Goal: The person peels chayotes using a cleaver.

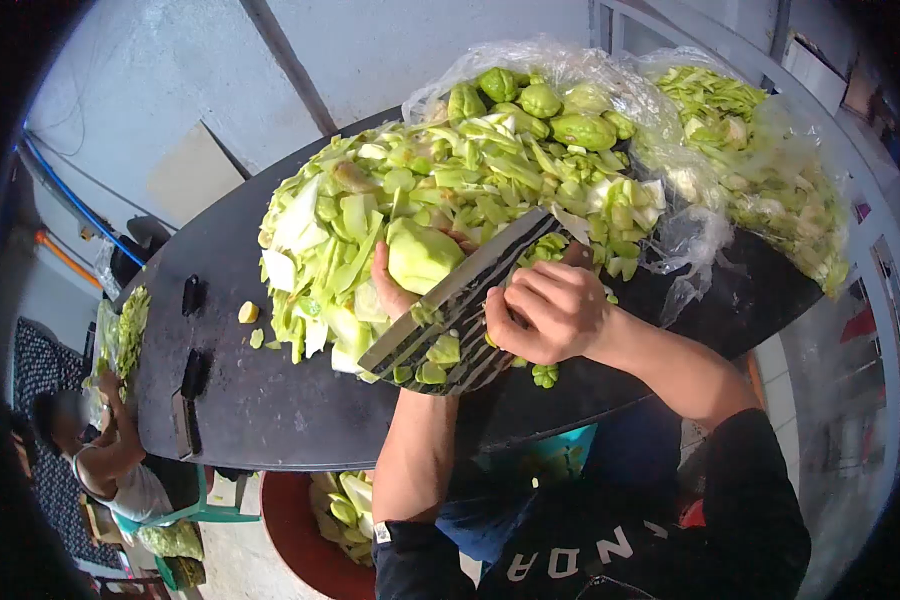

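Observation:
My right hand (550, 310) is closed on a large knife (460, 310), its grip mostly hidden by my fingers. The broad blade slants from upper right to lower left, with a few green bits stuck to it. My left hand (392, 285) cups a pale green peeled chayote (420, 257) just behind the blade. The blade covers part of that hand and of the chayote; whether the edge touches it, I cannot tell. Behind them spreads a heap of cut chayote pieces (340, 210) on the dark oval table (230, 380).
Whole chayotes (540, 100) lie at the back beside clear plastic. A plastic bag of cut pieces (770, 180) sits at the right. Dark small objects (193, 295) lie on the left. Below stands a red tub (295, 530) with chayote pieces. Another person (120, 460) sits at far left.

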